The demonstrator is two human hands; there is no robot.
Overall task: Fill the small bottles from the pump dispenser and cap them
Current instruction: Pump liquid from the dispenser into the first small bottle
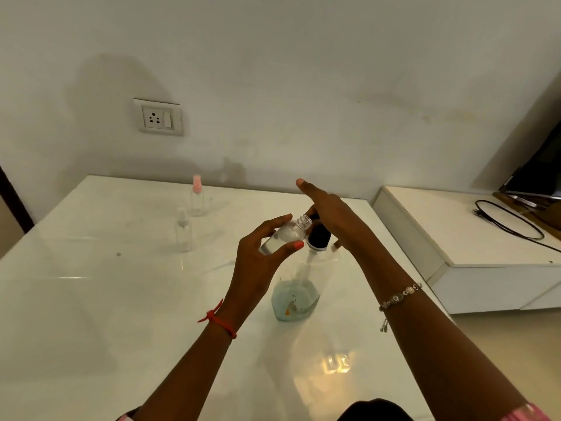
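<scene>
Left hand pinches uncapped small bottle mid-body, tilted, neck at nozzle of pump dispenser on bench. Right hand, fingers straight, presses pump. Bottle likely light, smooth, slippery if wet; hold the body.

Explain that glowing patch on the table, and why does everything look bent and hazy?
Head view: the glare patch is light reflected in the glossy table; the wide-angle lens bows the table edges; the pink-capped bottle and clear-capped bottle behind look soft; a shadow darkens the wall.
</scene>
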